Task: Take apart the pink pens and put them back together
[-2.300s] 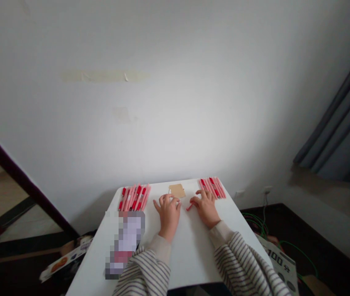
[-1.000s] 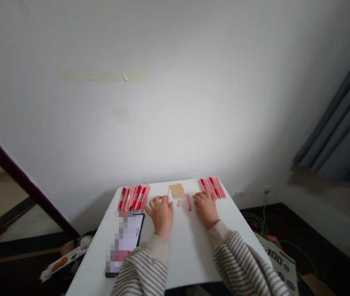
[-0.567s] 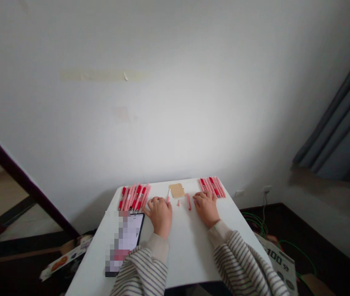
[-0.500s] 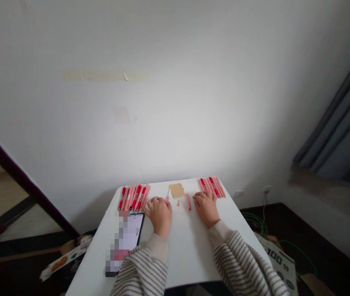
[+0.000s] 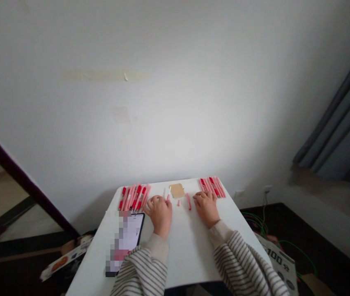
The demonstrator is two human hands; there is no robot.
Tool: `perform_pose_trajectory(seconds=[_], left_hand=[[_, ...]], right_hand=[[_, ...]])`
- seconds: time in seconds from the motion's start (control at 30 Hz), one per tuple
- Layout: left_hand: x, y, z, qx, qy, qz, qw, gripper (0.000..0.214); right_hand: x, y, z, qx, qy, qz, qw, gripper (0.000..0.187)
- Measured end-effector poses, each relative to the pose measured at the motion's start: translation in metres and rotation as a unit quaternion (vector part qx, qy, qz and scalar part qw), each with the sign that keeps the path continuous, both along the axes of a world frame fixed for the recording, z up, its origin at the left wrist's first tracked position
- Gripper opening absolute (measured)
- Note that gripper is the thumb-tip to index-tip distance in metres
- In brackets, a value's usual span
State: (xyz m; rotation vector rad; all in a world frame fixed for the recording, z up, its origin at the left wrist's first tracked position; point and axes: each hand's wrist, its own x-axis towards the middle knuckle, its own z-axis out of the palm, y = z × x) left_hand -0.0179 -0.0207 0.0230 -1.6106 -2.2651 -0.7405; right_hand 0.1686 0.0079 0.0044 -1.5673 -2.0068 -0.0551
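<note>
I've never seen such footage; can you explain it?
No machine: these are a person's left hand and right hand, seen by one head-worn camera looking forward and down. On the white table lie two groups of pink and red pens, a tan square, a phone, a short pink piece and a longer pink piece. The left hand seems to touch a slim pink-and-white piece; whether it grips, I can't tell. The right hand rests near the longer pink piece, nothing visibly held.
</note>
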Motion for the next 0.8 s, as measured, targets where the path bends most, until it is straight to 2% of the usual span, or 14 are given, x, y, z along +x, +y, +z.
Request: perform_pose_trajectory(seconds=[0.2, 0.47, 0.67, 0.8], left_hand=[[0.0042, -0.0004, 0.0040, 0.018, -0.070, -0.066, 0.995, 0.020], [0.0074, -0.0007, 0.0039, 0.017, -0.095, -0.146, 0.984, 0.013], [0.0082, 0.0009, 0.0007, 0.008, -0.092, -0.178, 0.980, 0.012], [0.0076, 0.0015, -0.0004, 0.013, -0.090, -0.178, 0.980, 0.011]], right_hand=[[0.0015, 0.0035, -0.0018, 0.040, 0.045, 0.015, 0.998, 0.028], [0.0014, 0.0045, -0.0004, 0.092, 0.048, 0.050, 0.993, 0.036], [-0.0001, 0.0013, 0.0027, 0.076, 0.040, 0.066, 0.994, 0.021], [-0.0008, 0.0005, 0.0038, 0.080, 0.051, 0.060, 0.994, 0.017]])
